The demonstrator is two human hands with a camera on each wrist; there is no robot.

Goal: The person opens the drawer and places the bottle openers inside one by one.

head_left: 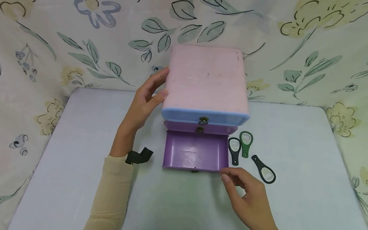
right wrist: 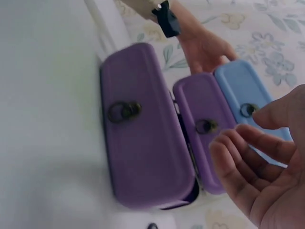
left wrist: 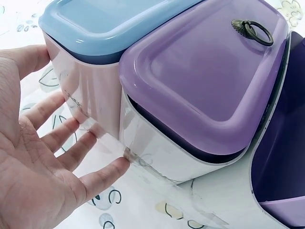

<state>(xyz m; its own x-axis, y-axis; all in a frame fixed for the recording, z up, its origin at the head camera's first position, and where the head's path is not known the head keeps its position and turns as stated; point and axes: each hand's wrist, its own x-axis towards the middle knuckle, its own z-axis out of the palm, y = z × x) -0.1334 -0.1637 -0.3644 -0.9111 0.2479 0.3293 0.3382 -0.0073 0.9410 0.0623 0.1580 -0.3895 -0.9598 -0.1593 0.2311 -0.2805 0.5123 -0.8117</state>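
A small drawer unit (head_left: 207,79) with a pink top stands at the back of the table. Its blue top drawer (left wrist: 119,28) and purple middle drawer (left wrist: 200,71) are pushed in. The purple bottom drawer (head_left: 196,152) is pulled out, its inner floor showing. Against the unit's left side, my left hand (head_left: 145,101) rests with its fingers spread and fingertips touching the wall. My right hand (head_left: 250,195) is by the front right corner of the bottom drawer, fingers loosely bent and nothing held; whether a fingertip touches the drawer I cannot tell.
Right of the drawer lie a green loop-headed tool (head_left: 246,144) and two black ones (head_left: 235,156), (head_left: 263,169), resembling bottle openers. Ring pulls (right wrist: 207,126) hang on the drawer fronts. Flowered cloth (head_left: 113,38) rises behind the white table (head_left: 301,142).
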